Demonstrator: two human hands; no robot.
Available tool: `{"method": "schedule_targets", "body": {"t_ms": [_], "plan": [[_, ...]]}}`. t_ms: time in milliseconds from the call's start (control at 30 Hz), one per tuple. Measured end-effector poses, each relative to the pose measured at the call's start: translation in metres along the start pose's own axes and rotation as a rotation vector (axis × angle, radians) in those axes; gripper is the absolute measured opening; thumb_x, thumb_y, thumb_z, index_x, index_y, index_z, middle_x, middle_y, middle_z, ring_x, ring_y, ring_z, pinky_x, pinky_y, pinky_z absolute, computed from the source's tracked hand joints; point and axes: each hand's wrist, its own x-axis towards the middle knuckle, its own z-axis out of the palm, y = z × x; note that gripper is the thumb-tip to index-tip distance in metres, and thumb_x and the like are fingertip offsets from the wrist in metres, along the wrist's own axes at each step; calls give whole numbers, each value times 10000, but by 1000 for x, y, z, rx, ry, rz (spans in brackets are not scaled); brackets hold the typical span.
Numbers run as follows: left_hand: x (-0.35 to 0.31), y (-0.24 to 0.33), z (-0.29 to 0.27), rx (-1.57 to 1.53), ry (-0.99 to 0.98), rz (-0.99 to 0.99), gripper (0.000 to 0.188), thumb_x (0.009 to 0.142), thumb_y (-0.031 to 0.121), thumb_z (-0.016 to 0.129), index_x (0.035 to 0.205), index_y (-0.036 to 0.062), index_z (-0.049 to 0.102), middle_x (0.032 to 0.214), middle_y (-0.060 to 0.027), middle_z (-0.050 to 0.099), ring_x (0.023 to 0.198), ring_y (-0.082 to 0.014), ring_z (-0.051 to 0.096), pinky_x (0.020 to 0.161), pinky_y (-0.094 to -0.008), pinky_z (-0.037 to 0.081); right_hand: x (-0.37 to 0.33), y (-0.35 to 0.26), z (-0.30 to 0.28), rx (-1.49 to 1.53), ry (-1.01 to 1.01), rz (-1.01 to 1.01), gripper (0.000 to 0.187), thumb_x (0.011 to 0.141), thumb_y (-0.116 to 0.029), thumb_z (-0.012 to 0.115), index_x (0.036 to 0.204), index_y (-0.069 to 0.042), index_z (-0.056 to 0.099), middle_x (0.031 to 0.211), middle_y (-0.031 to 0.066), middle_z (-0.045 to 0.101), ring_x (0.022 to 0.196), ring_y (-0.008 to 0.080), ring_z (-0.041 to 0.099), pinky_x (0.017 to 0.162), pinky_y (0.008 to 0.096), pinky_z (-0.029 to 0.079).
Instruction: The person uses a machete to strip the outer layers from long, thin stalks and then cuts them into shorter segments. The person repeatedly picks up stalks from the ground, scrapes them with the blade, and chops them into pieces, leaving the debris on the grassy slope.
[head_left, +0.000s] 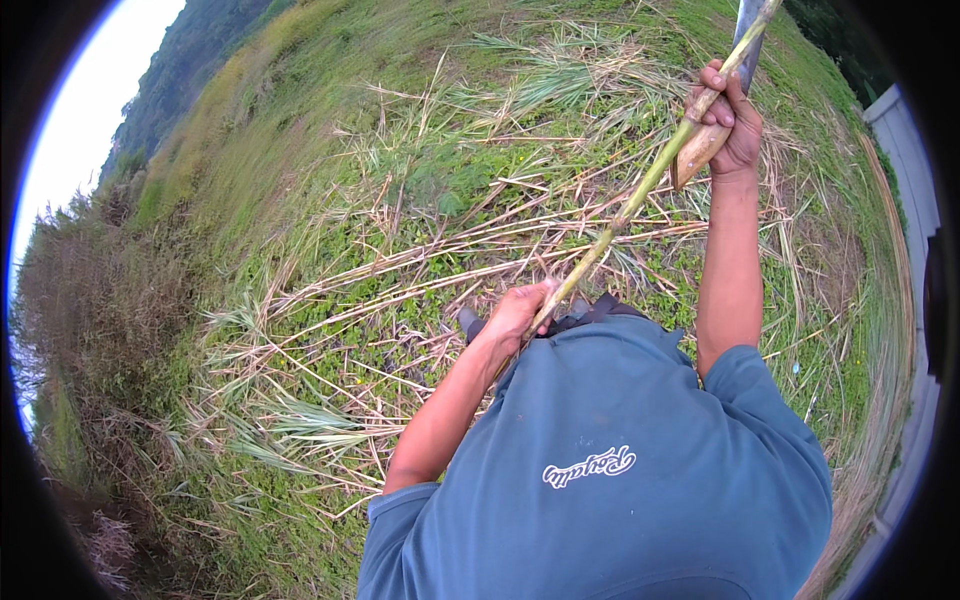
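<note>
A long green-yellow cane stalk (648, 183) slants up from my waist to the upper right. My left hand (519, 308) is closed round its lower end, close to my body. Farther out, my right hand (740, 128) is raised with its fingers wrapped round a machete (702, 154). The machete's wooden handle sticks out below the fist, and part of its grey blade shows above, beside the stalk. The upper stalk also runs through or against my right fingers; how firmly they grip it is hard to tell. Its top end leaves the picture.
Cut dry stalks (400, 262) lie across the low green plants ahead. Leafy cane tops (310, 422) rest at the left, more (570, 80) farther off. Brown brush (100, 310) stands at the far left. A pale wall or panel (905, 180) edges the right side.
</note>
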Motion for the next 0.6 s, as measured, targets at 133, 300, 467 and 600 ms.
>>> {"method": "schedule_targets", "body": {"t_ms": [133, 300, 467, 600], "plan": [[59, -52, -85, 487, 718, 349, 508, 910, 396, 637, 1179, -27, 559, 831, -107, 649, 841, -244, 633, 811, -361, 495, -2, -3, 0, -74, 112, -20, 267, 1003, -156, 525, 1165, 55, 506, 934, 38, 519, 543, 7, 424, 561, 199, 467], [4, -103, -136, 600, 551, 395, 647, 967, 512, 472, 1337, -18, 499, 1209, -233, 611, 1131, -320, 584, 1010, -410, 415, 17, -37, -13, -189, 168, -44, 289, 1017, -152, 491, 1195, 76, 482, 997, 84, 600, 544, 25, 433, 583, 207, 485], [-99, -175, -142, 793, 288, 45, 547, 929, 560, 516, 968, 43, 690, 806, -115, 698, 774, -230, 644, 757, -375, 507, 62, -59, -34, -196, 145, -27, 316, 1004, -136, 509, 1203, 109, 480, 1010, 136, 625, 567, 50, 474, 601, 214, 482], [-108, -252, -175, 826, 758, 88, 492, 885, 513, 610, 840, 25, 663, 654, -183, 621, 627, -355, 605, 639, -458, 473, 105, -103, -61, -165, 110, 66, 356, 1013, -125, 481, 1246, 144, 461, 842, 93, 559, 587, 56, 445, 597, 219, 449]]}}
